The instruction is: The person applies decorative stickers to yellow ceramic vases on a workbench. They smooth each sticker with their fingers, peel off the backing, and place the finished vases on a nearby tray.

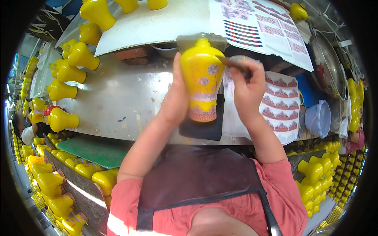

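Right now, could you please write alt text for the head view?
A person's left hand steadies a yellow vase with flower decals while the right hand presses a small tool against it. Rows of yellow vases lie on the metal worktable.

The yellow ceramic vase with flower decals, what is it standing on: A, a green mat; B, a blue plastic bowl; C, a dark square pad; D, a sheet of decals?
C: the yellow ceramic vase, steadied by the left hand, stands with its base on the dark square pad.
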### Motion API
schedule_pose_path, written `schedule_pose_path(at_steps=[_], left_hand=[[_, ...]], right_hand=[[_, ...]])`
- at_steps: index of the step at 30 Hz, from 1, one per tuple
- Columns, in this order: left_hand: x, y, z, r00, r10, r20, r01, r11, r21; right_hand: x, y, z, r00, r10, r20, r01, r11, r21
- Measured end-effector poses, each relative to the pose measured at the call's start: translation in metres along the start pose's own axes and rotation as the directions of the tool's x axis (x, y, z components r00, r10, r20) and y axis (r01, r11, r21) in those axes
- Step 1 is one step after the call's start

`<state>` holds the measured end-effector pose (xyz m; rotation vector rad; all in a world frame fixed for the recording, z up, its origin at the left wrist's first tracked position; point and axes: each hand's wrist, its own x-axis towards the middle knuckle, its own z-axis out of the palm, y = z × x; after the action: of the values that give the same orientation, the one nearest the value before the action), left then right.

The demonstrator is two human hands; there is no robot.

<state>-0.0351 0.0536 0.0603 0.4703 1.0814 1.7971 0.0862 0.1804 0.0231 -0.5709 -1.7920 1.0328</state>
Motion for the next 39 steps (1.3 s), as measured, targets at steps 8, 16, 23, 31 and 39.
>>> schedule_pose_path(at_steps=[8,16,23,31,39], left_hand=[[0.005,-0.016,-0.013,0.998,0.069,0.007,-0.070,0.997,0.035],[-0.003,-0.001,-0.004,0.995,0.061,0.076,-0.064,0.997,0.036],[-0.007,-0.007,-0.014,0.998,0.056,0.005,-0.056,0.996,0.073],[0.011,-0.044,-0.047,0.958,0.281,0.046,-0.252,0.759,0.600],[0.016,-0.039,-0.051,0.916,0.384,0.114,-0.343,0.605,0.719]], right_hand=[[-0.060,0.008,0.002,0.986,-0.106,0.128,0.091,0.989,0.119],[0.008,-0.003,-0.002,0.920,-0.377,0.104,0.391,0.874,-0.287],[0.026,-0.044,0.005,0.732,-0.554,0.397,0.665,0.708,-0.238],[0.079,-0.044,0.004,0.814,-0.293,0.502,0.461,0.851,-0.251],[0.112,-0.043,0.010,0.839,-0.100,0.534,0.339,0.865,-0.370]])
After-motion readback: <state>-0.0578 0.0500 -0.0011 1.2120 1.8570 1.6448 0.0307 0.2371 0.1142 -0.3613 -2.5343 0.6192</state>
